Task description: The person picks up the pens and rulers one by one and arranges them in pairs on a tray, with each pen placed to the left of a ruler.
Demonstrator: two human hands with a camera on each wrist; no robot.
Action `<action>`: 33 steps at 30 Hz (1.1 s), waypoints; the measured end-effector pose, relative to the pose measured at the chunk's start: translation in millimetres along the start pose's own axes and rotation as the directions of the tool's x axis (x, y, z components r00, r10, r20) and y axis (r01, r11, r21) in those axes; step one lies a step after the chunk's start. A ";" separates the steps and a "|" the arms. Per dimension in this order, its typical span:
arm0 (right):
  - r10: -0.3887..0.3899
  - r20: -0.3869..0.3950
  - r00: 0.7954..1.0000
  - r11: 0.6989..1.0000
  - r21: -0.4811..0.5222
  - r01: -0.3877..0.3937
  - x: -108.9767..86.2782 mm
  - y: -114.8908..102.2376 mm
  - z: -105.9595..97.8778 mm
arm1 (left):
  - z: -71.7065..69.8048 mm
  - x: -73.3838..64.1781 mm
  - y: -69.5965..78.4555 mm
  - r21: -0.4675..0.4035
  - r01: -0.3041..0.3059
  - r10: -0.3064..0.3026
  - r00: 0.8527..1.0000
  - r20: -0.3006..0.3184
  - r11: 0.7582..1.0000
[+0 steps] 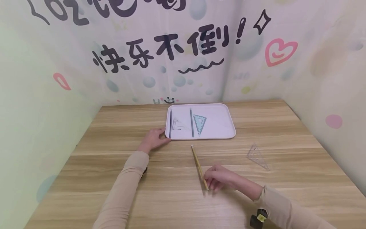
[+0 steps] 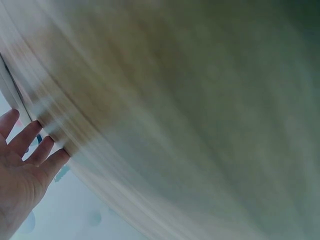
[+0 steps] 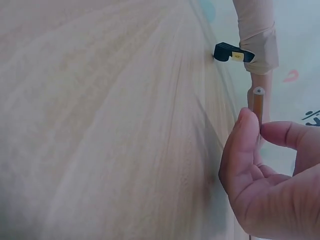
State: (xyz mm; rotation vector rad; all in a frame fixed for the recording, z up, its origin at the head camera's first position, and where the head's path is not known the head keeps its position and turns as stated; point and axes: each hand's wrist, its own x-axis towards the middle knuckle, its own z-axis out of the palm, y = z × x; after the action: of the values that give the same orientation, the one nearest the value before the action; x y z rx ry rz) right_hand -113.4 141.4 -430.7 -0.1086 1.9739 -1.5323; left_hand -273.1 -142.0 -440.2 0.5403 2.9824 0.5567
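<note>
My right hand (image 1: pixel 218 178) pinches a yellow pencil (image 1: pixel 197 159) between thumb and fingers, close to its near end. The pencil slants over the wooden table, its far tip pointing toward the white tray (image 1: pixel 220 137). In the right wrist view the pencil's blunt end (image 3: pixel 258 92) pokes up past the fingertips. My left hand (image 1: pixel 154 139) rests at the tray's near left corner, thumb along the front rim and fingers at the left side. Its fingers look fairly straight in the left wrist view. On the tray lie a black pencil (image 1: pixel 170 124), a clear set square (image 1: pixel 179 124), a grey pencil (image 1: pixel 192 122) and a bluish set square (image 1: pixel 200 123).
A transparent set square (image 1: pixel 258 158) lies on the table (image 1: pixel 300 190) to the right, beyond my right forearm. Behind the tray, a printed curtain (image 1: pixel 137 86) hangs at the table's back edge. Pale walls flank both sides.
</note>
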 end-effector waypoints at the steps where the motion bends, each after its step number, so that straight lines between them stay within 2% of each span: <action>1: 0.006 0.006 1.000 1.000 0.019 -0.006 0.2 0.2 0.1 | 0.0 0.1 0.0 0.000 0.000 0.000 1.000 -0.001 1.000; 8: 0.066 0.068 0.995 0.982 0.172 -0.077 0.7 1.6 -0.3 | 0.1 0.0 -0.1 0.000 -0.005 0.005 1.000 -0.004 1.000; 15: 0.075 0.138 0.988 0.956 0.272 -0.111 2.0 2.5 -1.1 | -0.3 0.7 0.1 0.007 0.002 -0.002 1.000 0.005 1.000; 21: 0.068 0.157 0.985 0.939 0.324 -0.117 1.7 3.2 -1.6 | -0.5 0.7 0.4 0.005 -0.006 0.006 1.000 -0.001 1.000; 33: 0.064 0.195 0.979 0.922 0.365 -0.133 -0.1 4.3 -2.0 | -1.9 -2.3 1.6 -0.006 -0.013 0.013 1.000 -0.008 1.000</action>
State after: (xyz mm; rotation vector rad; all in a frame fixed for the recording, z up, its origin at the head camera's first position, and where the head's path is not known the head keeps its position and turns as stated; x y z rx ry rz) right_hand -113.1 144.5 -434.2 0.0144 1.4933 -1.7396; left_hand -270.7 -142.0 -437.8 0.5588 2.9860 0.5698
